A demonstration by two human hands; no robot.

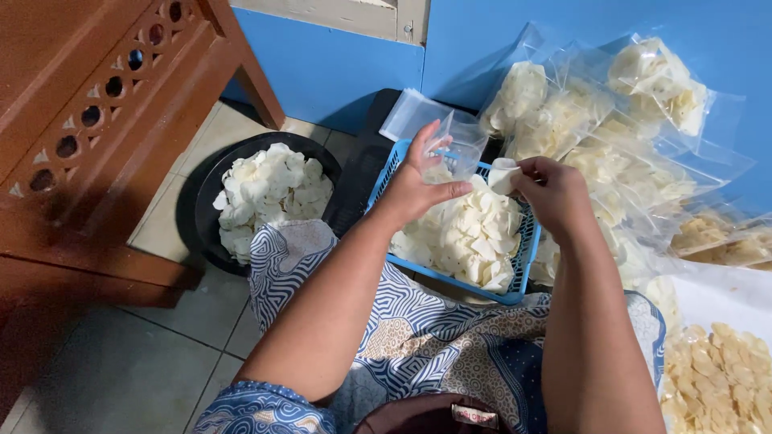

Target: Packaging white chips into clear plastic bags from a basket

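**Many bags filled, two containers of chips still loose**

Largest in view is the heap of clear plastic bags already packed with pale cracker chips [611,137], stacked against the blue wall on the right and spilling down toward a white sack of yellower chips [720,378] at the lower right. That heap reads as the finished share, and it is a big one.

Next comes the round black basin [205,201] on the tiled floor to the left, well heaped with white chips, none of them bagged. Beside it, in front of the person's patterned lap, the blue plastic mesh basket [523,269] is also well filled with loose chips. So a good deal remains, by my judgement.

A small stack of empty clear bags [410,112] lies just behind the basket.

The left hand [418,181] is partly spread, thumb and fingers pinching open a small empty clear plastic bag [454,149] above the basket. The right hand [555,193] is curled around what looks like a few white chips [504,174], just beside the bag's mouth; the count is hard to tell.
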